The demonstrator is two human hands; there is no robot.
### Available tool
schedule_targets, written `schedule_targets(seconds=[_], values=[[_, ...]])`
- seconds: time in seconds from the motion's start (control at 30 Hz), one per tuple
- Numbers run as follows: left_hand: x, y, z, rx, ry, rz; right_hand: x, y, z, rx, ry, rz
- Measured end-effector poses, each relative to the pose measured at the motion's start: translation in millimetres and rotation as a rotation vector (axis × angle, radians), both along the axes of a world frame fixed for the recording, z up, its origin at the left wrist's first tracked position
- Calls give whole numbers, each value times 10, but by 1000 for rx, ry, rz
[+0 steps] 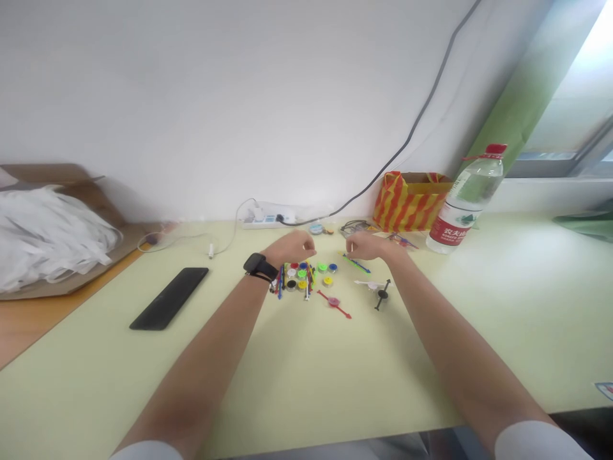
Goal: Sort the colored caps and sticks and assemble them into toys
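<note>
My left hand (291, 248), with a black watch on the wrist, is curled closed just above a cluster of small coloured parts. Whatever its fingertips hold is too small to make out. My right hand (364, 245) bends downward, fingers pressed together, at the far end of a green and blue arrow-shaped strip (357, 264). Any contact there is hidden. Below my left hand are round coloured discs (302, 274) and a bundle of thin strips (280, 282). Nearer me lie a red arrow piece with a round hub (334, 302), a white one (372, 285) and a black one (382, 294).
A black flat case (170, 299) lies at left, beside a box of white strips (52, 236). Along the wall are a power strip (269, 215), cables and a striped bag (407, 201). A water bottle (464, 201) stands at right.
</note>
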State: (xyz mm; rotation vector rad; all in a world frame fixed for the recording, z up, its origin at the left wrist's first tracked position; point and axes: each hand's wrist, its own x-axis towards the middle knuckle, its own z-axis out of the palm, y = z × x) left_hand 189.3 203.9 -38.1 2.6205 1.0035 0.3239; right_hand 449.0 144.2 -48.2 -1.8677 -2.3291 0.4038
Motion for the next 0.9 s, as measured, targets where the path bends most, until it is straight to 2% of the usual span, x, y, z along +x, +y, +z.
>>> schedule_targets(seconds=[0.17, 0.3, 0.53, 0.7, 0.9], values=[[38, 7, -150, -14, 63, 64, -220, -68, 116, 10, 74, 136], [56, 0, -195, -27, 63, 67, -478, -81, 47, -8, 115, 234], [41, -24, -126, -86, 66, 21, -595, -32, -121, -32, 95, 222], [28, -21, -120, -13, 79, 105, -590, -28, -135, -29, 114, 231], [37, 12, -171, -68, 85, 94, -620, -50, -132, -36, 136, 248]])
